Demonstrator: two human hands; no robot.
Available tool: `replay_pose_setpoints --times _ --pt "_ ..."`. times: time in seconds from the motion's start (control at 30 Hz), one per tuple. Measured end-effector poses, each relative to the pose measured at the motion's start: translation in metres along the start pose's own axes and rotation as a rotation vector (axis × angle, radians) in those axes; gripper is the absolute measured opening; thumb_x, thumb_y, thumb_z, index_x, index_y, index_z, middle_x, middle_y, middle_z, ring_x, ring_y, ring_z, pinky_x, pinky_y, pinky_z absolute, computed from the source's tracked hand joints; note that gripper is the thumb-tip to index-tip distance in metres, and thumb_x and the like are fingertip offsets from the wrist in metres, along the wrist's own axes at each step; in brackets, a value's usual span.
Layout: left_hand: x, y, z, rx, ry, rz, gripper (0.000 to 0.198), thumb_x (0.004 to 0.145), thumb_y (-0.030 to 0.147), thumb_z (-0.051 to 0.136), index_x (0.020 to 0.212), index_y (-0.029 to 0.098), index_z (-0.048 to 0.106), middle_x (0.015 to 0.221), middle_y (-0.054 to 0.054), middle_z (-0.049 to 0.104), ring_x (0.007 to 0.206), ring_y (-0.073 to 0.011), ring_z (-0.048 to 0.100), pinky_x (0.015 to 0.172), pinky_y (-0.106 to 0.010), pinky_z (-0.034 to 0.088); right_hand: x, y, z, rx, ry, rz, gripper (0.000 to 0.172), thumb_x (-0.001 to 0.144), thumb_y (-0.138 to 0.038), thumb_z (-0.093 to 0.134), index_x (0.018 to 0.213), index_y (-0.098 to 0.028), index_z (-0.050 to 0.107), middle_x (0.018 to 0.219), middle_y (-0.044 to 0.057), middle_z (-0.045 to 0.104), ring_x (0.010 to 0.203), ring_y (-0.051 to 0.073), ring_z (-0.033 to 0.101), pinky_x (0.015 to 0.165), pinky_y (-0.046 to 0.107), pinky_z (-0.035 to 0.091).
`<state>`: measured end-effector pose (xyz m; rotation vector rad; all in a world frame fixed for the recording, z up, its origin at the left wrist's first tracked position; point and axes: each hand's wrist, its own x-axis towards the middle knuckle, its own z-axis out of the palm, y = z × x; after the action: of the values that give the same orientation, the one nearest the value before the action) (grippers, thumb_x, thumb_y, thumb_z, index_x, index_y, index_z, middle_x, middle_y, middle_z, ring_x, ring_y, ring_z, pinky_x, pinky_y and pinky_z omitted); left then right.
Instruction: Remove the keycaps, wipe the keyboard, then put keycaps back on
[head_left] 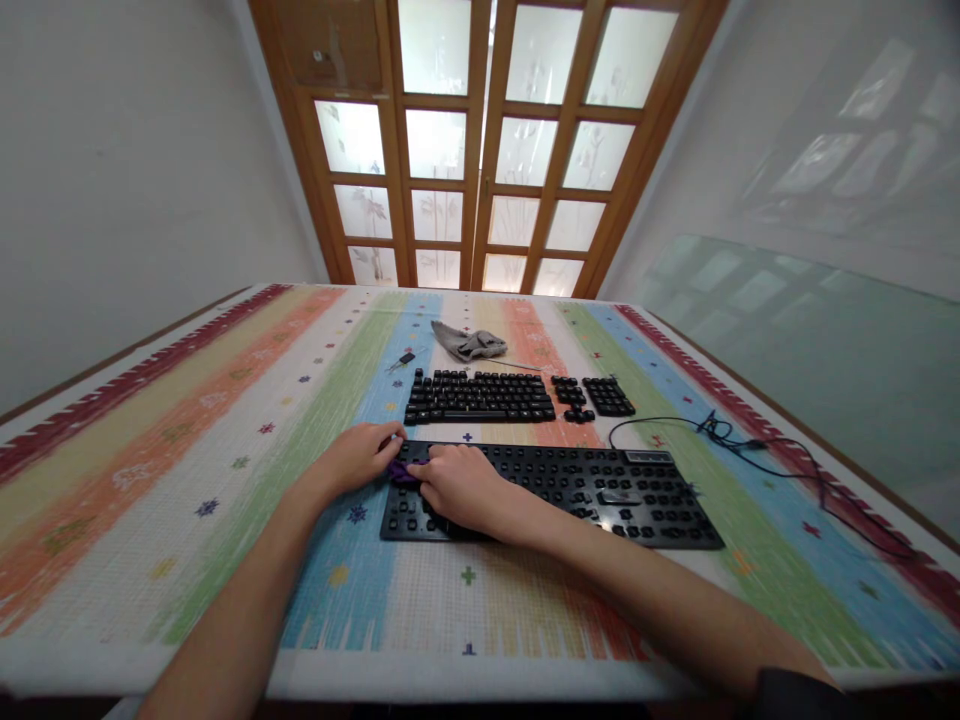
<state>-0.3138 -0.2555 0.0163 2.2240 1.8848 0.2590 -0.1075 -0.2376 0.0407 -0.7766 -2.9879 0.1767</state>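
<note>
A black keyboard base (pixel 600 495) with its keycaps off lies near me on the striped cloth. My left hand (pixel 360 455) rests at its top left corner, fingers curled against the edge. My right hand (pixel 459 485) lies over the left part of the base, fingers closed on a small purple thing (pixel 403 473) that I cannot make out. Beyond the base, the removed black keycaps (pixel 480 396) are laid out in keyboard order, with a smaller group of keycaps (pixel 596 396) to their right.
A grey cloth (pixel 469 343) lies at the far middle, a small dark tool (pixel 405 359) left of it. The keyboard's black cable (pixel 750 440) loops off to the right. The striped tablecloth (pixel 187 470) covers the table; wooden glazed doors (pixel 480 150) stand behind.
</note>
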Motion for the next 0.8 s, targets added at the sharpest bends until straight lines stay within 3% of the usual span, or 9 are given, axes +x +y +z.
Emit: replay_pose_setpoints --times 0.4,0.8 --pt "0.001 0.0 0.0 0.006 0.006 -0.005 0.032 0.093 0.033 0.035 0.098 0.021 0.064 0.091 -0.006 0.072 0.088 -0.0247 0.068 0.079 -0.032 0.047 -0.008 0.011 0.012 -0.034 0.105 -0.126 0.038 0.097 -0.024 0.045 0.13 -0.032 0.062 0.096 0.008 0.066 0.072 0.016 0.061 0.062 0.026 0.044" --pt "0.0 0.0 -0.001 -0.03 0.008 -0.007 0.034 0.093 0.035 0.035 0.098 0.021 0.065 0.088 -0.006 0.072 0.085 -0.0236 0.067 0.077 -0.031 0.046 0.005 -0.005 0.004 -0.074 0.032 -0.106 0.032 0.097 -0.022 0.041 0.111 -0.014 0.068 0.101 0.014 0.067 0.079 0.021 0.067 0.064 0.03 0.05"
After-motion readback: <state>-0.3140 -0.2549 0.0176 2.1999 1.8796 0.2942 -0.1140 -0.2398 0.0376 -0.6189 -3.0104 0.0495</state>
